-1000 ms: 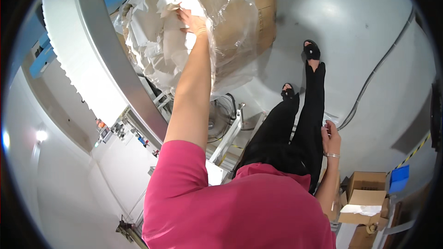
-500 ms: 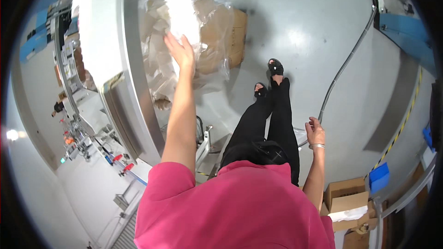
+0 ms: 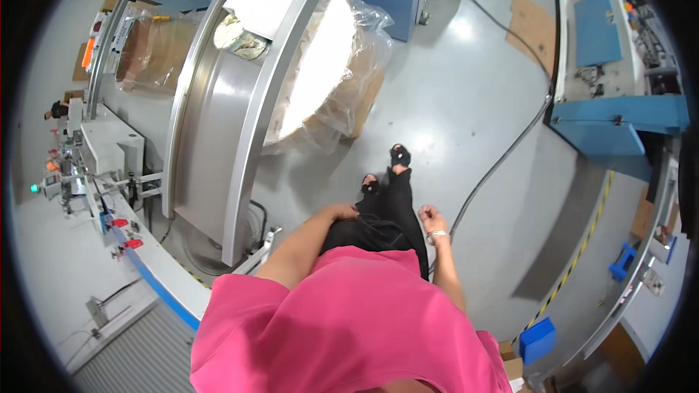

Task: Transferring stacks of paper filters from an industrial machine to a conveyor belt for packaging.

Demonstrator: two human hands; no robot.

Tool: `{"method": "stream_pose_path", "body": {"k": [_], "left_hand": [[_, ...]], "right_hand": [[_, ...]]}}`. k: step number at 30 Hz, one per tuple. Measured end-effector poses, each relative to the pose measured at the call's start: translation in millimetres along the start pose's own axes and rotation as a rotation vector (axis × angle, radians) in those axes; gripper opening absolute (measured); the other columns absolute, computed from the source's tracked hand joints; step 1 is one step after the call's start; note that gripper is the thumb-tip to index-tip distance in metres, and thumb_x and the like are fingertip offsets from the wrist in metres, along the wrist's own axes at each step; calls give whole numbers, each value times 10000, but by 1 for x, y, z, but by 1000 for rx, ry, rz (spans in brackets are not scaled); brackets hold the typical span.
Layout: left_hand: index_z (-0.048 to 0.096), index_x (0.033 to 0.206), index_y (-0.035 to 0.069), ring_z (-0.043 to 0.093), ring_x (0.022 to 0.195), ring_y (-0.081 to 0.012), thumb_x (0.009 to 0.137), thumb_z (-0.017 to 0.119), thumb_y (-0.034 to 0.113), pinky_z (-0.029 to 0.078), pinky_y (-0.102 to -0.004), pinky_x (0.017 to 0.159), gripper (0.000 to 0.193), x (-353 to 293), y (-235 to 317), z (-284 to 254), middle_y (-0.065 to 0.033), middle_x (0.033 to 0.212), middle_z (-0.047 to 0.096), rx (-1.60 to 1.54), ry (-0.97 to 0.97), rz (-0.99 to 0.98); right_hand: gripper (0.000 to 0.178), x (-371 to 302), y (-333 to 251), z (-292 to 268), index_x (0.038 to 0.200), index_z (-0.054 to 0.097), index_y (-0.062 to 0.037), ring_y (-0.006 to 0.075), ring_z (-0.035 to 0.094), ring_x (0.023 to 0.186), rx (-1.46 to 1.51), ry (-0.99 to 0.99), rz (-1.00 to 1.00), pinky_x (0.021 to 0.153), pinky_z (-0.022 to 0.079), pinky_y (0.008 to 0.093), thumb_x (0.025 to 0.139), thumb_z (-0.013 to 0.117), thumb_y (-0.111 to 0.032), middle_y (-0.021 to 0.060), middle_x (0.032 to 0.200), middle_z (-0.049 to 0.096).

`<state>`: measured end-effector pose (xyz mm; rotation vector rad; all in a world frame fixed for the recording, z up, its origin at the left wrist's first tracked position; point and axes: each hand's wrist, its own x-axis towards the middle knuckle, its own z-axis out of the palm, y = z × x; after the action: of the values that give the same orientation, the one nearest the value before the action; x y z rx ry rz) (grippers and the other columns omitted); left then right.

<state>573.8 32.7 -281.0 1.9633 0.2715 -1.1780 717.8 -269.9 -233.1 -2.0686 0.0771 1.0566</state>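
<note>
My left hand point(image 3: 342, 212) hangs at the front of my black trousers point(image 3: 375, 234), close to the thigh. Its fingers are dark and turned away, so their position is hard to make out. On my other side, my right hand point(image 3: 431, 220) hangs beside the leg with nothing in it; the fingers are loosely bent and a little apart. Ahead and to the left, a clear plastic bag point(image 3: 373, 23) with white contents point(image 3: 320, 65) rests by a brown cardboard box point(image 3: 370, 98). Neither hand touches them.
A metal-edged chute point(image 3: 218, 116) stands close on my left, beyond it a white machine table point(image 3: 156, 276). A dark hose point(image 3: 488, 169) runs along the floor at right, near a blue machine panel point(image 3: 597, 127). A blue bin point(image 3: 537, 340) sits at lower right.
My left hand has drawn back from above the plastic bag to my thigh. The view has shifted, showing more of the metal chute. My right hand still hangs at my side.
</note>
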Motion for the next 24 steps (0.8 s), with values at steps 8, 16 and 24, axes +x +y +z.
{"method": "stream_pose_path", "body": {"k": [8, 16, 24], "left_hand": [[616, 806, 27, 533, 537, -162, 826, 543, 213, 408, -310, 490, 200, -26, -8, -88, -76, 640, 583, -980, 855, -142], [638, 728, -4, 650, 670, -269, 839, 525, 248, 506, -432, 599, 298, 79, -174, 28, -130, 722, 645, -612, 550, -535], [632, 778, 13, 630, 661, -215, 835, 559, 221, 499, -386, 552, 228, 158, -59, -57, -86, 734, 631, -196, 821, 228]], "right_hand": [[351, -19, 59, -26, 1166, 582, -143, 282, 587, 1047, -1009, -703, 172, 899, 465, 413, 843, 513, -262, 116, 1149, 607], [111, 66, 45, -63, 788, 611, -64, 128, 502, 554, 352, -113, 270, 513, 409, 297, 811, 563, -161, 12, 635, 541], [130, 117, 9, -173, 705, 552, -105, 110, 440, 452, 655, -94, 379, 402, 364, 259, 825, 577, -149, -18, 561, 470]]}}
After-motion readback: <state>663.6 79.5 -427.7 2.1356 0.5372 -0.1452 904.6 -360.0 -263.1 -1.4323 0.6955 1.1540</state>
